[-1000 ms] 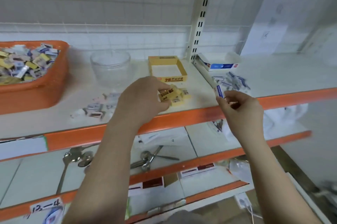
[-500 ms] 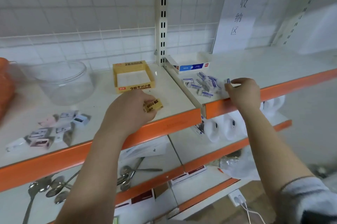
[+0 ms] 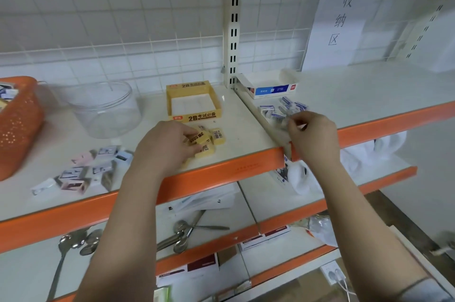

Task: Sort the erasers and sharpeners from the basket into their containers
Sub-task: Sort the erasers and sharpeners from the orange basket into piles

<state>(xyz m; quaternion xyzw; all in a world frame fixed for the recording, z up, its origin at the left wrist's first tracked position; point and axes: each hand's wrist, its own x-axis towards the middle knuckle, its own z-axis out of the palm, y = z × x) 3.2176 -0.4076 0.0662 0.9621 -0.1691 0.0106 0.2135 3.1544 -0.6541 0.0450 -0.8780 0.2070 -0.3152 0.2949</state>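
left hand [image 3: 170, 146] curling round yellow erasers [image 3: 205, 140], gathering them at 6 o'clock of their yellow box [image 3: 193, 118] | right hand [image 3: 311, 135] fingers curling by blue-labelled erasers [image 3: 283, 109], contents unclear | piles kept apart for sorting

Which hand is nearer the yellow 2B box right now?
Left. The left hand sits just in front of the yellow 2B box, fingers on the yellow erasers. The right hand is off to the box's right, past the shelf divider, by the blue-and-white erasers.

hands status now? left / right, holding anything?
Left hand: fingers curled on a yellow eraser in the pile on the shelf.
Right hand: fingers pinched over the blue-and-white erasers; too blurred to tell if it holds one.
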